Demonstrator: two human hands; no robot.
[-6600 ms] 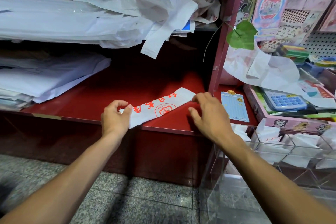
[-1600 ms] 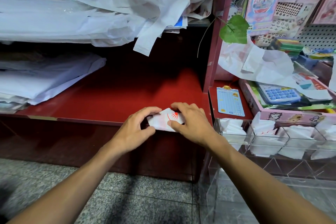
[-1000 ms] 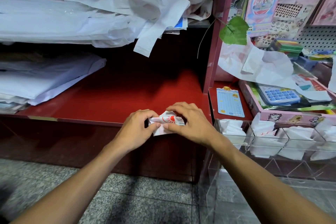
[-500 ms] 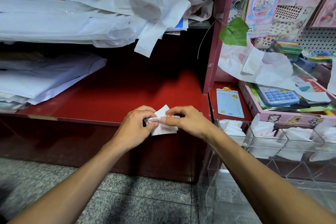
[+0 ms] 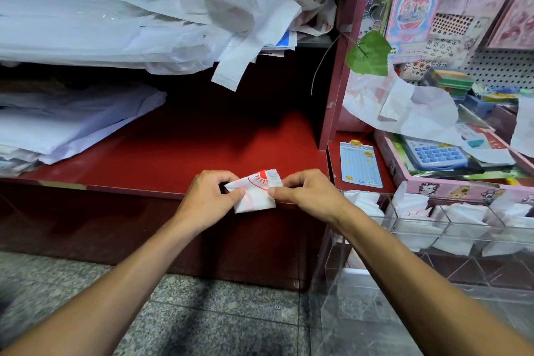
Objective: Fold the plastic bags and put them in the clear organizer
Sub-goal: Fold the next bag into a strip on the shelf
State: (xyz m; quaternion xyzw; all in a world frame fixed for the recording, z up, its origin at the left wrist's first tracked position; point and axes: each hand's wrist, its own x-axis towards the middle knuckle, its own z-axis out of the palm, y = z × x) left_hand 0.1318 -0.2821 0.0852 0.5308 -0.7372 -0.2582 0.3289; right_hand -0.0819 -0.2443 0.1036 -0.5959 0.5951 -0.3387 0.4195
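At the front edge of the red shelf [image 5: 173,153], your left hand [image 5: 211,199] and right hand [image 5: 309,195] each pinch the folded plastic bag [image 5: 257,192] between thumb and curled fingers, holding the small white packet with red print between them. Right of you stands the clear organizer [image 5: 433,228], folded bags already in its compartments.

Red shelf unit [image 5: 179,150] stands on grey speckled floor [image 5: 202,324]; white pegboard [image 5: 502,66] right of it; interior dim.
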